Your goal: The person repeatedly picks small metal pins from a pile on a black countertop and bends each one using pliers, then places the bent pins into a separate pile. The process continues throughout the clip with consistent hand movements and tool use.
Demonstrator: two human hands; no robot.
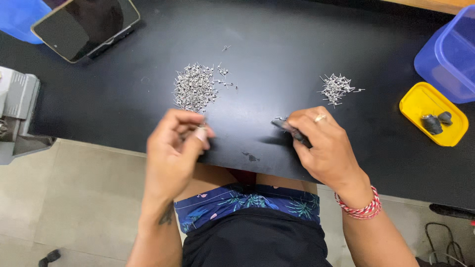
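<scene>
Seen from above, a right hand (324, 148) grips a small dark tool (292, 131) on a black tabletop (277, 49); the left hand (173, 148) pinches closed beside a pile of tiny metal pins (194, 89).

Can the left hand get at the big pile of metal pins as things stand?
Probably yes: the left hand sits just below the big pin pile, with only bare black table between them.

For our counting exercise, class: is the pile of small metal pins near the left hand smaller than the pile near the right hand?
No. The pile of pins by the left hand is clearly bigger and denser than the small cluster beyond the right hand.
</scene>
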